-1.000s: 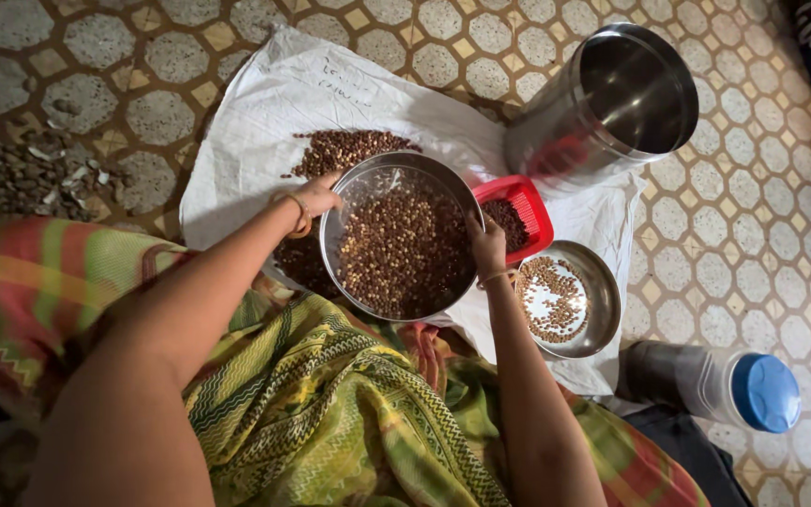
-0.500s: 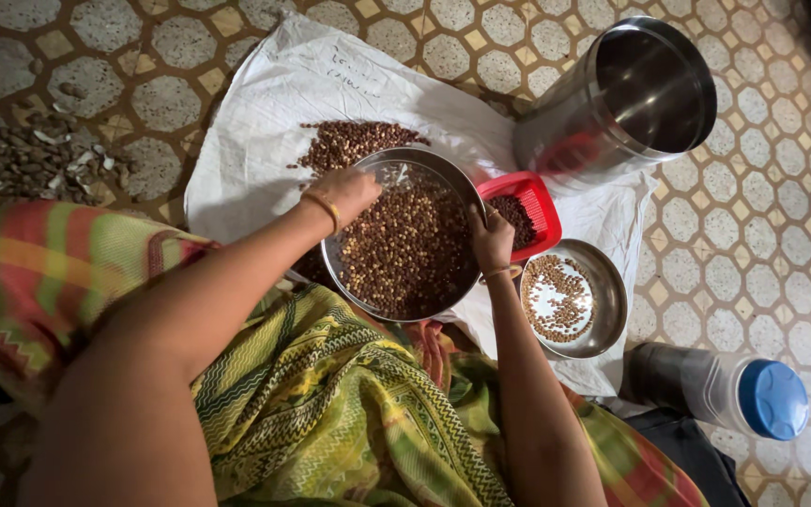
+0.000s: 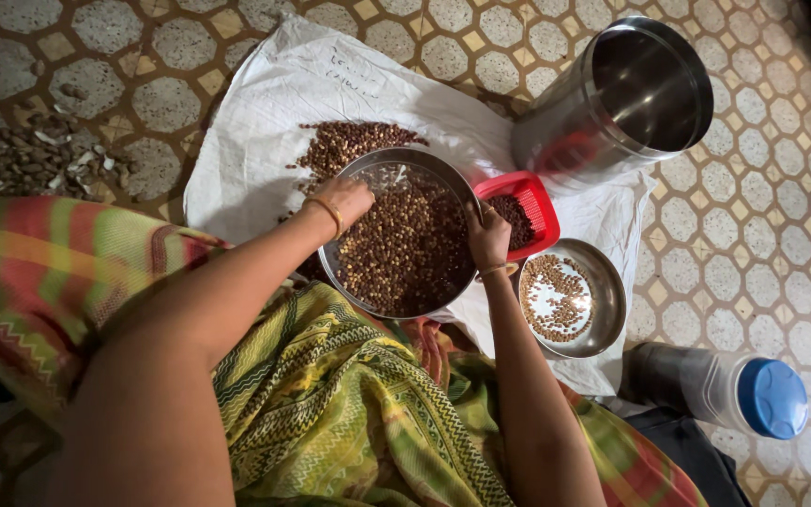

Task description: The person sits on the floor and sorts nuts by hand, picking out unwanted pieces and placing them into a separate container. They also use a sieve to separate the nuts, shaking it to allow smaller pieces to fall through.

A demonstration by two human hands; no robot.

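A round steel plate (image 3: 382, 169) full of brown seeds rests over my lap and a white cloth (image 3: 265, 122). My left hand (image 3: 344, 200) grips the plate's left rim, a bangle on the wrist. My right hand (image 3: 488, 235) grips the right rim, fingers curled over the edge. A loose heap of the same brown seeds (image 3: 344, 143) lies on the cloth just beyond the plate.
A small red tray (image 3: 534, 199) with seeds sits right of the plate, and a small steel bowl (image 3: 603, 305) with seeds below it. A tall steel canister (image 3: 612, 103) lies top right. A blue-lidded jar (image 3: 734, 390) and husk pile (image 3: 35, 160) lie on the tiled floor.
The view has shifted slightly; both hands stay on the plate's rim, with the plate held in much the same spot.
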